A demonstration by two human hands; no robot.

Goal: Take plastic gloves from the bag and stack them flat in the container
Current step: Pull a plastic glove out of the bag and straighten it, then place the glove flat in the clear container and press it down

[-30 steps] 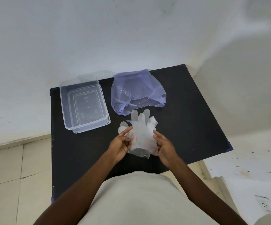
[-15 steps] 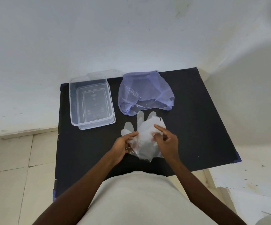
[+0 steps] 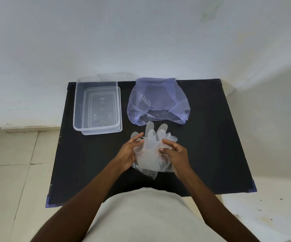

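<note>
Now my right hand (image 3: 177,154) has come off the top of the gloves (image 3: 151,154): half a second ago its index finger was pressing down on the pile, and now its fingers are curled loosely at the pile's right edge, thumb and fingertips just pinching the film. My left hand (image 3: 128,153) stayed on the left edge, fingers spread half open and resting against the plastic, thumb side touching it. Neither hand has a firm closed grip; both are cupping the pile from either side. I read that as the flattening done and a lift about to start, though nothing has left the tabletop (image 3: 211,137) yet.

Gloves: thin, clear, milky plastic, several layered together, finger ends fanned toward the far side and pointing at the bag (image 3: 158,100). Cuff end nearest me is crumpled and sticks out past my hands. I can't count how many there are. They lie in the middle of the tabletop, just near of the bag and to the right of the container (image 3: 96,105), apart from it.

Container is clear, rectangular, at far left, and looks to have no gloves in it. Bag is pale purple, see-through, slumped open at far centre; whether more gloves are inside I can't tell. So stacking hasn't begun, by my judgement.
</note>
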